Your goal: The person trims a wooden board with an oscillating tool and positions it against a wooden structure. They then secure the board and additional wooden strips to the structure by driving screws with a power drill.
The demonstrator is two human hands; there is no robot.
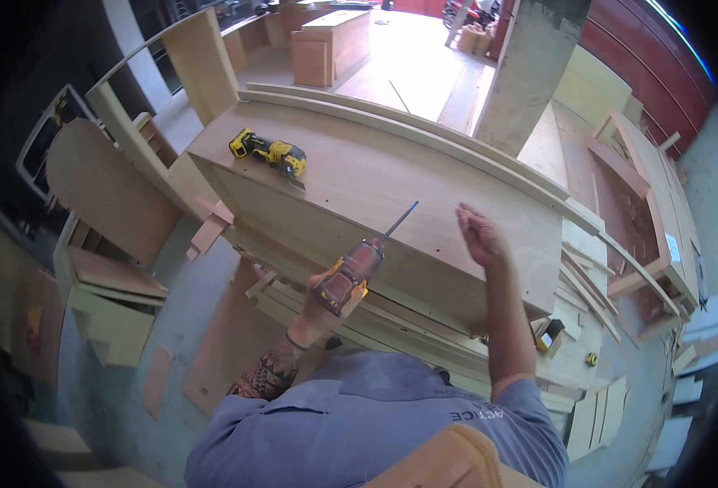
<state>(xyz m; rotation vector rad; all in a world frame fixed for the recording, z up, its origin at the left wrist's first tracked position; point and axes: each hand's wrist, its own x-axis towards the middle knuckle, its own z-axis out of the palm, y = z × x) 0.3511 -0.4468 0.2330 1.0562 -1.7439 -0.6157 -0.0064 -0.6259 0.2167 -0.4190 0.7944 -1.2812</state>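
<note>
My left hand (316,312) is wrapped round a yellow and black cordless drill (351,276). Its long bit (399,220) ends in a blue tip and points away from me, over the top of a long plywood cabinet (359,175). To the right of that tip, my right hand (482,234) is raised above the panel with its fingers pinched together. Whatever sits between those fingers, if anything, is too small to make out. A second yellow and black power tool (271,154), with a flat blade at one end, lies on the panel's left part.
A long wooden strip (424,126) runs along the panel's far edge. At the right stand a concrete pillar (538,73) and a wooden frame (635,187). Offcuts (599,415) and a tape measure (591,359) lie at lower right. Curved plywood pieces (102,187) stand at left.
</note>
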